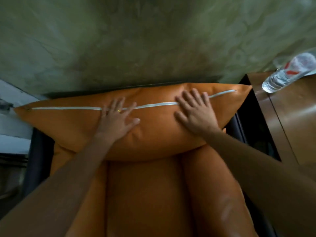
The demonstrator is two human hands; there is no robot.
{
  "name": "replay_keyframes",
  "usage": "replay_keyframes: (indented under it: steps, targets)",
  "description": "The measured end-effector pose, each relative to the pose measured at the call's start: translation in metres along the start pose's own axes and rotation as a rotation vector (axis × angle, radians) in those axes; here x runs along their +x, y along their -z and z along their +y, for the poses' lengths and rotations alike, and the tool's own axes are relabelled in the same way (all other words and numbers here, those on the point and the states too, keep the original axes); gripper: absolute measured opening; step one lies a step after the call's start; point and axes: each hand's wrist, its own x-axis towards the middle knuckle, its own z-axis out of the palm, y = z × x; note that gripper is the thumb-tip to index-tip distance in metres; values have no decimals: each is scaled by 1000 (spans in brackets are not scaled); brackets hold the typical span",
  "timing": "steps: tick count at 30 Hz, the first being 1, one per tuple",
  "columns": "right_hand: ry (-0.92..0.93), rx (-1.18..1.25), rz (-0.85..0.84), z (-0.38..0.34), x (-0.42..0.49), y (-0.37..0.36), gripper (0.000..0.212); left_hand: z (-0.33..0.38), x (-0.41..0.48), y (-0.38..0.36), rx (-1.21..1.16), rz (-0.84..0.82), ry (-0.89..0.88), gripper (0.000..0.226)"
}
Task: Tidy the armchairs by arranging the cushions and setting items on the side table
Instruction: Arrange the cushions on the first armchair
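1. Orange cushion [153,127]: large, plump, pillow-shaped, lying lengthwise across the back of the armchair seat [145,194], top edge against the green wall [136,40]
2. Pale zip strip [68,108] running along the upper face from the left corner towards the right corner, partly hidden under both hands
3. Left hand [118,119]: flat on the middle of the cushion, fingers spread apart, palm pressing down, gripping nothing; a yellowish ring glinting on one finger
4. Right hand [196,113]: flat on the right half of the cushion, fingers splayed wide across the zip, likewise clasping nothing
5. Cushion cover smooth and leather-like with a soft sheen, creased near the hands; corners drawn to points; seat below in the same orange material, with padded rolls on either side
6. Wall mottled green, blurred
7. Brown side table [290,117] just to the right of the chair, glossy surface, straight edges, a dark gap between it and the cushion's right corner
8. Clear plastic water bottle [289,72] on the table's far corner with a red and white label, looking tilted in the wide-angle view
9. Left corner of the cushion reaching past the chair's dark frame [39,151] towards a pale surface [13,124]
10. Open room mostly in front, over the bare seat between the two forearms
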Motion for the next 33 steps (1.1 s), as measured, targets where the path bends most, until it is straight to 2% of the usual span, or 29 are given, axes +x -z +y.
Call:
replay_keyframes:
  steps: [3, 5, 7, 8, 9, 12, 14, 15, 16, 18, 20, 24, 28, 30, 31, 33]
  targets:
    - [-212, -26, 29, 97, -12, 14, 61, -58, 1, 1, -2, 69, 178, 81]
    - [-381, -51, -86, 150, -35, 13, 57, -94, -10, 2, -4, 77, 257, 85]
    - [-447, 5, -221, 177, -62, 4, 69, -113, -19, 8, -31, 65, 285, 86]
    - [-487, 81, -196, 180, -70, 0, 75, -115, -18, 12, -34, 71, 282, 85]
    - [-561, 238, -89, 175, -74, 1, 75, -112, -15, 16, -43, 87, 273, 84]
    - [-788, 566, 377, 147, -66, 23, 55, -101, -10, 27, -74, 155, 231, 76]
    - [-710, 581, 572, 118, -54, 44, 46, -101, -11, 32, -69, 191, 201, 74]
    - [-586, 537, 579, 100, -47, 49, 44, -104, -12, 32, -67, 187, 193, 74]
    - [-417, 469, 517, 81, -38, 50, 45, -106, -15, 31, -68, 173, 193, 75]
    - [-124, 293, 236, 44, -20, 37, 52, -102, -23, 19, -66, 129, 233, 76]
    - [-17, 150, -24, 20, -11, 16, 58, -93, -30, 5, -83, 110, 298, 74]
    - [-116, 101, -70, 50, -19, 0, 68, -124, -39, 3, -96, 135, 278, 70]
    - [-301, 82, -31, 68, -20, 11, 73, -200, -85, 6, -173, 161, 562, 61]
    - [-386, 157, -8, 43, -9, 21, 71, -210, -101, 3, -187, 172, 582, 62]
    - [-376, 190, 8, 24, -3, 26, 70, -211, -101, 2, -202, 202, 548, 65]
    - [-202, 181, 22, -24, 7, 32, 71, -210, -94, 6, -289, 290, 483, 78]
